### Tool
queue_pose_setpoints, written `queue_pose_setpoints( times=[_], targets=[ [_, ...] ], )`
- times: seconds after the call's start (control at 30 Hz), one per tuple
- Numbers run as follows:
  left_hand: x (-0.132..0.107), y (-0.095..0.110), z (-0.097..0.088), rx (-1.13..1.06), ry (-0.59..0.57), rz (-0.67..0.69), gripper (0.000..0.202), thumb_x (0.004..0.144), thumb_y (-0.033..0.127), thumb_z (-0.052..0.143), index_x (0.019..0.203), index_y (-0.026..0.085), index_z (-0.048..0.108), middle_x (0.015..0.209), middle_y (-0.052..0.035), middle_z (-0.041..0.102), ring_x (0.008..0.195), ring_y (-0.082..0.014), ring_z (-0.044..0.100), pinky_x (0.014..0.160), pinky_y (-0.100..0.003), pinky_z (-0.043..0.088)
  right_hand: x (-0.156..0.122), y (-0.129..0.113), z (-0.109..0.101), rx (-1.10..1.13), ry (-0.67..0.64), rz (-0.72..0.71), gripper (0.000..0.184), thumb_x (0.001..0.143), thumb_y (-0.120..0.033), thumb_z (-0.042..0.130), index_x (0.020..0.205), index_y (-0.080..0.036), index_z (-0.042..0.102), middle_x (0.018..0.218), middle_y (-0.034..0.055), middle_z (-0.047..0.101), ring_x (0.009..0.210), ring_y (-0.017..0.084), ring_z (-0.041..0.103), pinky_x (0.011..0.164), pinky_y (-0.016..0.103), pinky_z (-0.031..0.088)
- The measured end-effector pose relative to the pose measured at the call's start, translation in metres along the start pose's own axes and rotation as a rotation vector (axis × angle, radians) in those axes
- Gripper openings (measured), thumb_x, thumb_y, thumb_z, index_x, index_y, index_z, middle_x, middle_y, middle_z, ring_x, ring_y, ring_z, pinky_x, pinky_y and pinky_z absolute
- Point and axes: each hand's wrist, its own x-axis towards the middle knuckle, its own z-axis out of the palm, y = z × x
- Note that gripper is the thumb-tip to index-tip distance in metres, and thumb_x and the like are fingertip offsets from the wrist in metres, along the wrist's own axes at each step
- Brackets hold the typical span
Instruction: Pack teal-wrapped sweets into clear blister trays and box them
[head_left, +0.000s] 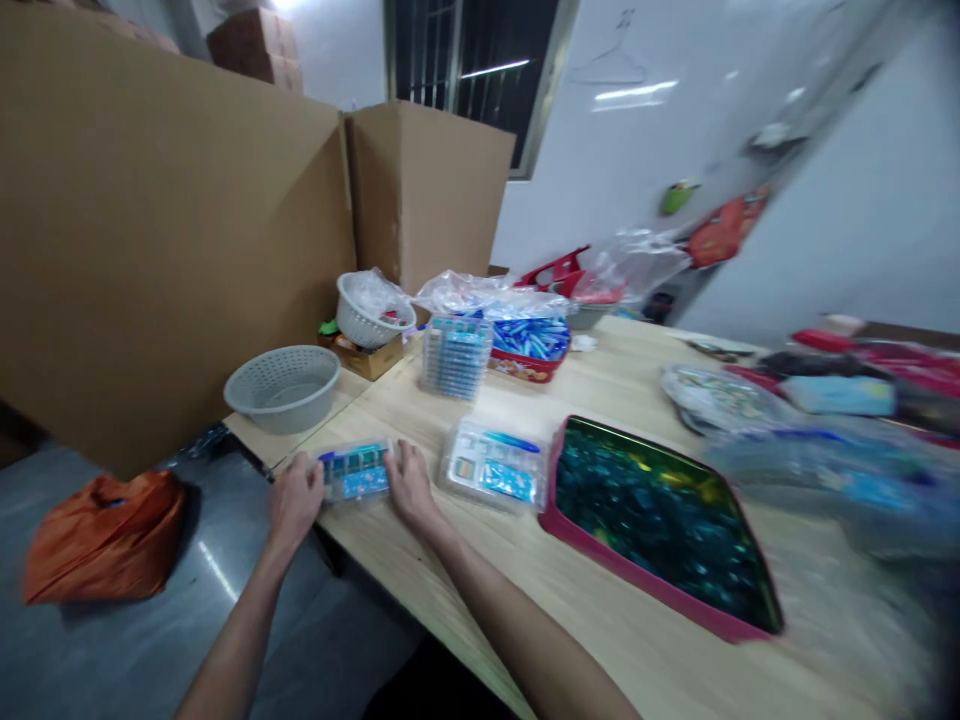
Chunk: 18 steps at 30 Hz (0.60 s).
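Observation:
Near the table's left front edge lies a clear plastic case [356, 472] with teal pieces in its compartments, a blue pen-like item along the top and a blue printed card. My left hand [297, 497] grips its left end with bent fingers. At the opposite end, my right hand [409, 484] holds the case between thumb and fingers; part of the grip is hidden. To the right rests a similar clear case [495, 468] with a dark blue pen-like item and a blue card. Behind them stands a stack of filled cases [456, 358].
A pink-rimmed tray [652, 592] of shiny teal pieces stands at right. Farther back are a red tub [525, 366] of blue pen-like items, a grey basket [283, 388] and a white basket [367, 322]. Large cardboard [172, 230] borders the left; an orange bag [105, 540] sits on the floor.

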Motion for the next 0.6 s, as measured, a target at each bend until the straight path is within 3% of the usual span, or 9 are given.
queue_pose_setpoints(
  times=[0.07,0.13,0.3,0.37,0.43,0.53,0.6],
  targets=[
    [0.0,0.012,-0.002,-0.003,0.205,0.111,0.043,0.086,0.041,0.043,0.111,0.008,0.055,0.104,-0.02,0.062,0.099,-0.0319,0.057,0.083,-0.043,0.043,-0.02,-0.001,-0.014,0.047,-0.005,-0.059,0.03,0.089,-0.03,0.047,0.115,-0.017,0.053,0.114,0.0126,0.058,0.109,0.024,0.051,0.092,0.036,0.042],
    [-0.002,0.037,-0.005,-0.09,0.341,0.278,0.055,0.083,0.048,0.048,0.118,0.006,0.051,0.119,-0.0236,0.054,0.113,-0.0358,0.049,0.093,-0.05,0.039,-0.047,0.0,-0.033,0.1,-0.021,-0.119,0.025,0.087,-0.028,0.05,0.11,-0.019,0.056,0.111,0.009,0.059,0.103,0.021,0.055,0.086,0.032,0.045],
    [-0.035,0.128,-0.004,-0.463,0.335,0.793,0.052,0.077,0.04,0.063,0.121,0.015,0.05,0.117,-0.0163,0.058,0.116,-0.0337,0.049,0.098,-0.05,0.04,-0.124,0.009,-0.108,0.082,0.007,-0.12,0.008,0.081,-0.02,0.055,0.083,-0.02,0.063,0.082,0.0009,0.066,0.076,0.015,0.061,0.071,0.025,0.048],
    [-0.061,0.158,0.004,-0.591,0.282,0.952,0.043,0.078,0.034,0.063,0.117,0.018,0.053,0.109,-0.013,0.062,0.108,-0.031,0.056,0.094,-0.048,0.044,-0.155,0.023,-0.149,0.006,0.129,-0.078,0.01,0.082,-0.019,0.054,0.077,-0.02,0.063,0.077,0.0006,0.066,0.074,0.016,0.062,0.07,0.025,0.047],
    [-0.089,0.179,0.017,-0.695,0.208,1.098,0.031,0.081,0.029,0.06,0.11,0.019,0.057,0.101,-0.0106,0.066,0.099,-0.0279,0.061,0.088,-0.043,0.049,-0.188,0.041,-0.197,-0.155,0.341,-0.03,0.013,0.084,-0.019,0.052,0.078,-0.021,0.063,0.08,0.0026,0.066,0.078,0.017,0.062,0.074,0.028,0.047],
    [-0.129,0.195,0.038,-0.784,0.107,1.226,0.017,0.084,0.027,0.056,0.099,0.018,0.06,0.089,-0.0085,0.068,0.09,-0.0242,0.064,0.077,-0.036,0.053,-0.241,0.071,-0.269,-0.571,0.692,0.096,0.012,0.085,-0.018,0.05,0.083,-0.02,0.062,0.091,0.0077,0.065,0.089,0.022,0.058,0.08,0.036,0.043],
    [-0.149,0.2,0.048,-0.803,0.063,1.249,0.014,0.085,0.026,0.054,0.094,0.018,0.061,0.085,-0.0078,0.068,0.086,-0.0226,0.065,0.073,-0.032,0.055,-0.267,0.088,-0.308,-0.838,0.813,0.212,0.012,0.083,-0.017,0.052,0.09,-0.019,0.062,0.095,0.0094,0.063,0.093,0.025,0.055,0.082,0.04,0.039]
  ],
)
